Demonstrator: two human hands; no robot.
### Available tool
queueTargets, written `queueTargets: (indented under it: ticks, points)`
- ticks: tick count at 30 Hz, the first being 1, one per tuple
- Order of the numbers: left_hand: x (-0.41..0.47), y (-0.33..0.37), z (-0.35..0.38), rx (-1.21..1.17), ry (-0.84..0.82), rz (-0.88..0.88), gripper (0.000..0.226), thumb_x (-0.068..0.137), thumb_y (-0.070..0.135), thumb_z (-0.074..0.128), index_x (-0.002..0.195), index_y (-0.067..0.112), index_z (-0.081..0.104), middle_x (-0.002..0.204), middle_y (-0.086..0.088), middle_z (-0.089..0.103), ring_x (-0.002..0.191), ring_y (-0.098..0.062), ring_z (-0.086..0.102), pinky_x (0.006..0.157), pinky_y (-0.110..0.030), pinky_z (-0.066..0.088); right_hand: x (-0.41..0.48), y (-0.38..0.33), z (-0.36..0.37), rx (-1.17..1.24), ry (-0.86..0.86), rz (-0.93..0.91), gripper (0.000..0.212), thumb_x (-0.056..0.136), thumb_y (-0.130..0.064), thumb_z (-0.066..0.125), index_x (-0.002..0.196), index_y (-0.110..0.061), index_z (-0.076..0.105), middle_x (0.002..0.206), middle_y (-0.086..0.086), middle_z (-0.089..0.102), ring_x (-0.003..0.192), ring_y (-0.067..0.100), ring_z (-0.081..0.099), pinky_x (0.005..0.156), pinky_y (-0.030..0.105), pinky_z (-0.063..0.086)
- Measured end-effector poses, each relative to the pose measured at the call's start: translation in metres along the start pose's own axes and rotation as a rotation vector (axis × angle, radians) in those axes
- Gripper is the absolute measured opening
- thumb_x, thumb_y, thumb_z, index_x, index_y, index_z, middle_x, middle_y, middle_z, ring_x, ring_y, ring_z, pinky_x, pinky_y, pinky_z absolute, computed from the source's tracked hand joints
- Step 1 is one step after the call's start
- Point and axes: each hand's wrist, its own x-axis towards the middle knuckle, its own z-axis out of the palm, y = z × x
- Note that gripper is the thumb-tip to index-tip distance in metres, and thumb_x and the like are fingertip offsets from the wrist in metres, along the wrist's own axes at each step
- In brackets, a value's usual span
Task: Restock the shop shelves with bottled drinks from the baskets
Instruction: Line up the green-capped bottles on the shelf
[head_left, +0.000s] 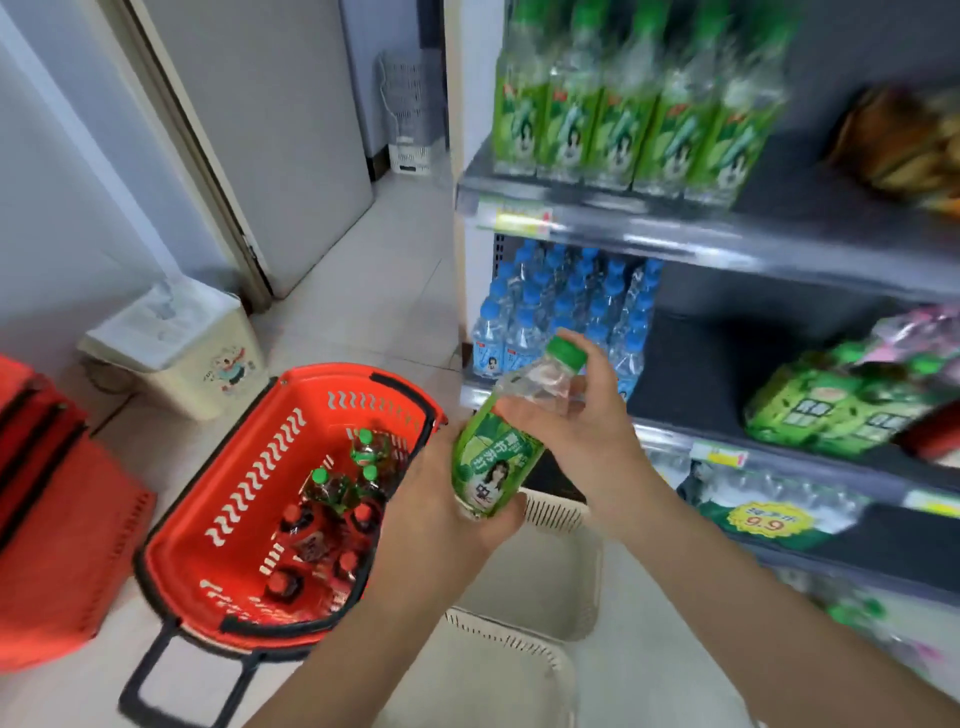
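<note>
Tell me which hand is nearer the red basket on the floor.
Left. The left hand grips the green-label bottle at its base, right beside the red basket; the right hand holds the bottle's upper part, farther off toward the shelves.

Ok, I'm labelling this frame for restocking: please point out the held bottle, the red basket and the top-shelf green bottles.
held bottle (488, 462), head view, on its green label.
red basket (244, 478), head view, on its inner left wall.
top-shelf green bottles (618, 130), head view, on the middle bottle's label.
</note>
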Motion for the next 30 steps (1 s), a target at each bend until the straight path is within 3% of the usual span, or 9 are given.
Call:
queueTargets:
  ticks: [2,4,7,9,13,15,21,26,30]
  points:
    - [0.004,0.046,-0.034,0.035,-0.051,0.037,0.071,0.062,0.043,0.077,0.118,0.054,0.035,0.098,0.025,0.059,0.092,0.004,0.059,0.077,-0.009,0.045,-0.012,-0.055,0.006,-0.047,0.011,-0.027,0.076,0.066,-0.008,0.083,0.122,-0.041,0.043,0.112,0.0,0.055,0.09,0.011,0.063,0.063,0.014,0.052]
    - [0.008,0.088,-0.067,0.072,-0.107,0.049,0.069,0.06,0.046,0.076,0.111,0.059,0.032,0.093,0.027,0.058,0.088,0.004,0.061,0.073,-0.006,0.044,-0.023,-0.104,0.012,-0.113,0.018,-0.047,0.077,0.064,-0.013,0.086,0.118,-0.048,0.043,0.117,0.002,0.051,0.099,0.017,0.061,0.07,0.021,0.054]
    - [0.012,0.142,-0.108,0.178,-0.149,0.076,0.07,0.054,0.066,0.059,0.115,0.048,0.029,0.095,0.015,0.064,0.089,-0.008,0.063,0.078,-0.03,0.052,-0.041,-0.169,0.018,-0.16,0.056,-0.07,0.079,0.062,-0.021,0.088,0.11,-0.061,0.039,0.121,-0.002,0.047,0.108,0.016,0.056,0.08,0.024,0.054]
    - [0.014,0.172,-0.13,0.332,-0.126,0.117,0.073,0.053,0.072,0.048,0.115,0.044,0.024,0.096,0.011,0.063,0.092,-0.015,0.06,0.078,-0.034,0.05,-0.054,-0.205,0.019,-0.152,0.094,-0.055,0.083,0.061,-0.022,0.088,0.111,-0.063,0.037,0.124,-0.004,0.047,0.112,0.016,0.055,0.085,0.027,0.054]
    - [0.022,0.224,-0.166,0.339,-0.117,0.167,0.067,0.064,0.066,0.059,0.119,0.042,0.029,0.098,0.014,0.062,0.096,-0.014,0.058,0.079,-0.032,0.047,-0.074,-0.264,0.025,-0.121,0.157,-0.015,0.079,0.066,-0.015,0.085,0.129,-0.032,0.041,0.111,-0.004,0.057,0.094,0.006,0.063,0.07,0.018,0.052]
    - [0.026,0.243,-0.18,0.338,-0.105,0.215,0.066,0.066,0.062,0.063,0.121,0.042,0.031,0.099,0.014,0.062,0.097,-0.015,0.058,0.08,-0.032,0.047,-0.079,-0.28,0.028,-0.1,0.163,0.018,0.063,0.068,-0.011,0.083,0.121,-0.017,0.049,0.1,-0.003,0.065,0.08,0.002,0.066,0.065,0.019,0.054]
    - [0.044,0.27,-0.193,0.365,-0.276,0.294,0.083,0.064,0.062,0.071,0.132,0.042,0.028,0.116,0.013,0.058,0.109,-0.016,0.053,0.087,-0.037,0.046,-0.073,-0.297,0.018,-0.1,0.252,0.059,0.054,0.067,-0.017,0.085,0.111,-0.018,0.054,0.105,0.004,0.066,0.097,0.02,0.066,0.083,0.044,0.056]
    - [0.069,0.269,-0.188,0.41,-0.313,0.312,0.085,0.074,0.059,0.067,0.144,0.037,0.024,0.143,0.008,0.041,0.128,-0.016,0.041,0.098,-0.037,0.04,-0.049,-0.295,-0.023,-0.189,0.295,0.059,0.056,0.066,-0.018,0.085,0.113,-0.019,0.053,0.109,0.003,0.064,0.098,0.019,0.063,0.085,0.043,0.055]
    - [0.093,0.268,-0.176,0.433,-0.259,0.282,0.073,0.082,0.055,0.061,0.143,0.035,0.026,0.143,0.007,0.041,0.129,-0.015,0.039,0.102,-0.035,0.038,-0.017,-0.287,-0.077,-0.283,0.252,0.037,0.049,0.071,-0.008,0.081,0.11,-0.016,0.051,0.099,-0.007,0.06,0.09,0.011,0.058,0.062,0.015,0.046]
